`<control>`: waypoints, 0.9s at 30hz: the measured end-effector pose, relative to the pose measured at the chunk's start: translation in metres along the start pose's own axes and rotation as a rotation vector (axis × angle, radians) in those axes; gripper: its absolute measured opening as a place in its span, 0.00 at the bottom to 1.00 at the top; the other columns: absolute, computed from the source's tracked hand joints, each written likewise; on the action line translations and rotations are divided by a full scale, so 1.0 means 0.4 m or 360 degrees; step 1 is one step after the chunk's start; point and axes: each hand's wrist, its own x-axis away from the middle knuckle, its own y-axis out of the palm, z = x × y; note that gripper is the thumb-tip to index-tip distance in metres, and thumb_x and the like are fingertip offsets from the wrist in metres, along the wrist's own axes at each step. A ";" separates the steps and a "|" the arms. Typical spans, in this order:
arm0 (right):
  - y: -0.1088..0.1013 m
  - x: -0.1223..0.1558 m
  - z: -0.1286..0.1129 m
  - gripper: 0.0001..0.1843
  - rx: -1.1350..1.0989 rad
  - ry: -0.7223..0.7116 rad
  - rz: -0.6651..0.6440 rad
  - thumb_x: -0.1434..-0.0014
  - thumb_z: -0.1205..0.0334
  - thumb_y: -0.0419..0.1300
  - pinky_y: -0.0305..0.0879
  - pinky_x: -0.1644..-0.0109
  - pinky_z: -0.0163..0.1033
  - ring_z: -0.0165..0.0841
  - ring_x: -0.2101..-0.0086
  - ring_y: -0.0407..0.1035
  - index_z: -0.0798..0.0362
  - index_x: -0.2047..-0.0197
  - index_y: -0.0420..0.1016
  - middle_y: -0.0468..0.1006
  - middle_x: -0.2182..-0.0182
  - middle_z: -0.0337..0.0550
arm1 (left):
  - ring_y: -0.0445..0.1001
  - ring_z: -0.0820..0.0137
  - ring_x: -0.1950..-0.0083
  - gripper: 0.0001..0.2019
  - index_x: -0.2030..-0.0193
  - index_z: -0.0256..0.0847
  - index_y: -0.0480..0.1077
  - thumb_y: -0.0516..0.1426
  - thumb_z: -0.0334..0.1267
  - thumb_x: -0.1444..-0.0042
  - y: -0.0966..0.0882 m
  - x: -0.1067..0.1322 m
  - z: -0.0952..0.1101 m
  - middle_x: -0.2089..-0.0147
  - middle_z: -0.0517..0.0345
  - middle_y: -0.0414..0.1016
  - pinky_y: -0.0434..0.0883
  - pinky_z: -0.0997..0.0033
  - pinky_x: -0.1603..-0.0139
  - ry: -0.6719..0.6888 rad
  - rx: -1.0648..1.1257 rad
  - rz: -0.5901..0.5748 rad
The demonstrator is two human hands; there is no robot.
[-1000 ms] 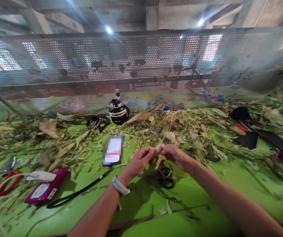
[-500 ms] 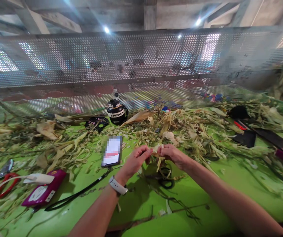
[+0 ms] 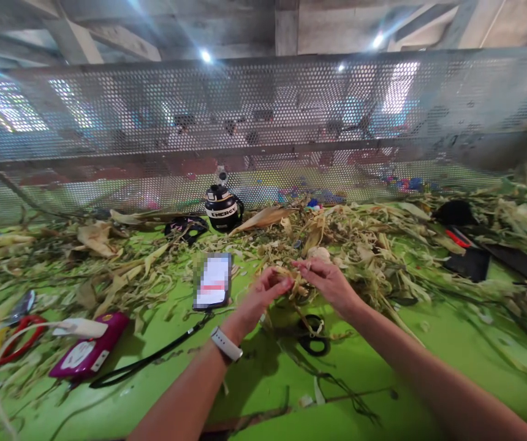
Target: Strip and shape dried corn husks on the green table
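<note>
My left hand [image 3: 263, 294], with a white band on its wrist, pinches a dry corn husk strip [image 3: 296, 288] between thumb and fingers. Opposite it, my right hand [image 3: 328, 278] has its thumb and fingertips closed at the upper end of the same piece; the small part between its fingers is hard to see. Below the hands, black-handled scissors [image 3: 315, 344] lie on the green tabletop [image 3: 254, 392], their blades mostly hidden. A pale rounded lump [image 3: 318, 253] sits among the husks just behind my right hand.
A lit phone [image 3: 212, 280] with a black strap lies left of my hands. Further left are a purple power bank [image 3: 89, 346] with a white cable and red-handled scissors [image 3: 24, 340]. A black bottle [image 3: 222, 209] stands before the perforated metal screen [image 3: 263, 135]. Husk scraps [image 3: 374, 245] cover the back.
My hands have drawn slightly apart, and the right fingers have shifted along the husk strip. The scissor handles show more clearly. The whole view has moved a little.
</note>
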 end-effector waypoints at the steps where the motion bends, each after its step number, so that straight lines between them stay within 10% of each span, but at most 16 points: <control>1: 0.006 0.003 0.001 0.16 -0.0035 -0.0010 0.0030 0.52 0.47 0.63 0.60 0.51 0.43 0.36 0.59 0.66 0.50 0.66 0.80 0.74 0.64 0.44 | 0.70 0.71 0.60 0.17 0.59 0.38 0.68 0.62 0.44 0.54 0.011 -0.001 -0.006 0.63 0.57 0.73 0.65 0.69 0.53 -0.0020 -0.0013 -0.0023; 9: 0.033 0.026 -0.017 0.17 -0.0262 0.0097 -0.0169 0.51 0.45 0.61 0.56 0.44 0.44 0.39 0.46 0.58 0.49 0.71 0.81 0.73 0.55 0.46 | 0.59 0.79 0.77 0.21 0.61 0.37 0.70 0.62 0.50 0.57 0.044 0.010 -0.003 0.77 0.65 0.63 0.60 0.76 0.74 -0.0096 -0.0006 -0.0057; 17: 0.043 0.036 0.001 0.20 -0.0388 0.0297 -0.0023 0.52 0.45 0.62 0.62 0.63 0.38 0.32 0.70 0.67 0.54 0.67 0.80 0.77 0.70 0.43 | 0.59 0.78 0.73 0.17 0.64 0.36 0.71 0.60 0.49 0.53 0.029 0.020 0.003 0.71 0.61 0.65 0.60 0.77 0.72 -0.0119 -0.0168 -0.0234; 27: 0.005 0.006 -0.012 0.17 -0.0487 0.0445 0.0055 0.58 0.48 0.66 0.62 0.66 0.35 0.31 0.72 0.67 0.55 0.75 0.78 0.76 0.76 0.41 | 0.58 0.80 0.74 0.20 0.55 0.40 0.71 0.62 0.46 0.54 0.024 0.014 -0.020 0.72 0.62 0.64 0.60 0.77 0.70 -0.0245 0.0150 -0.0184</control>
